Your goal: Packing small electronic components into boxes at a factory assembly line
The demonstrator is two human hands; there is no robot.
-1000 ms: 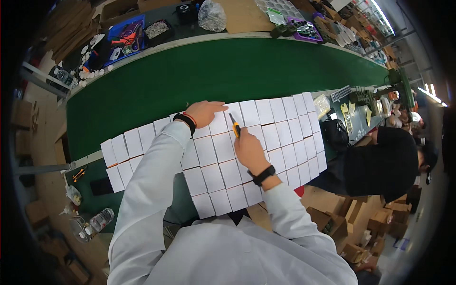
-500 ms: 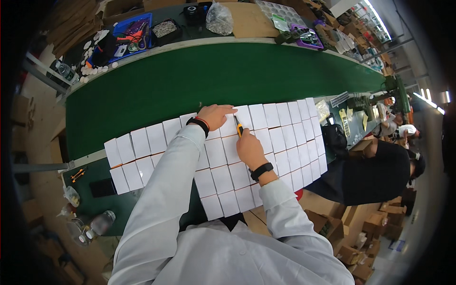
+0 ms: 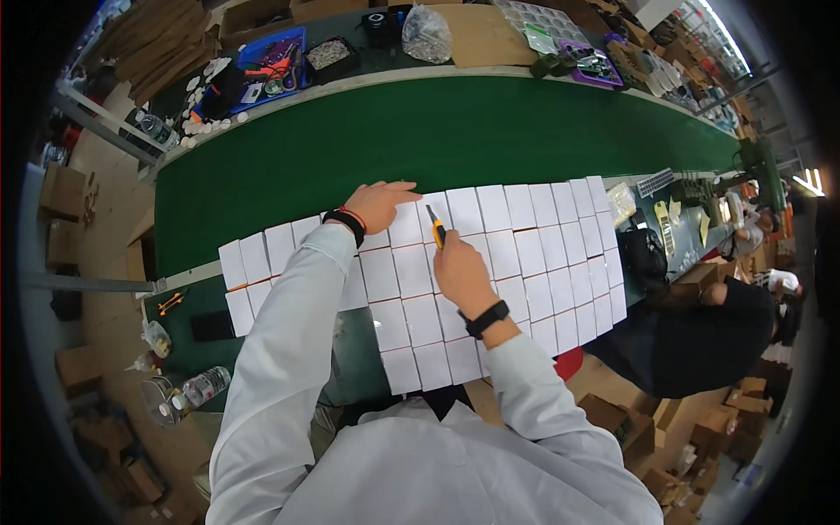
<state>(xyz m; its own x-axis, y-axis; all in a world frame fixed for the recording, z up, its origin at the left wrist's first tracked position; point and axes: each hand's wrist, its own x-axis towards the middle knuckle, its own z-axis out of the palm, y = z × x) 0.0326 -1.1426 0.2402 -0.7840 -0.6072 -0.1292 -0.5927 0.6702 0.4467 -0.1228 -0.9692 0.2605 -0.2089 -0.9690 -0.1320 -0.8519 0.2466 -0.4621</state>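
Rows of flat white rectangular boxes [image 3: 411, 269] lie edge to edge across the near part of the green table, with thin brownish lines showing between some of them. My right hand [image 3: 461, 273] is closed round a utility knife [image 3: 438, 231] with a yellow and black handle. Its blade points away from me, over a white box in the farthest row. Just left of the blade, my left hand [image 3: 376, 206] rests on the far row, its index finger stretched to the right and no object seen in it. Its other fingers are partly hidden.
A green belt surface [image 3: 315, 157] runs beyond the boxes. Behind it stand a blue tray [image 3: 297, 42] of tools and a bag [image 3: 426, 35] of small parts. Plastic bottles [image 3: 206, 385] and a dark phone-like slab [image 3: 213, 326] lie at left. A person in dark clothes [image 3: 691, 341] is at right.
My left hand has shifted left along the far row, away from the knife. The knife blade has come slightly nearer me relative to the far edge. The whole view has shifted a little.
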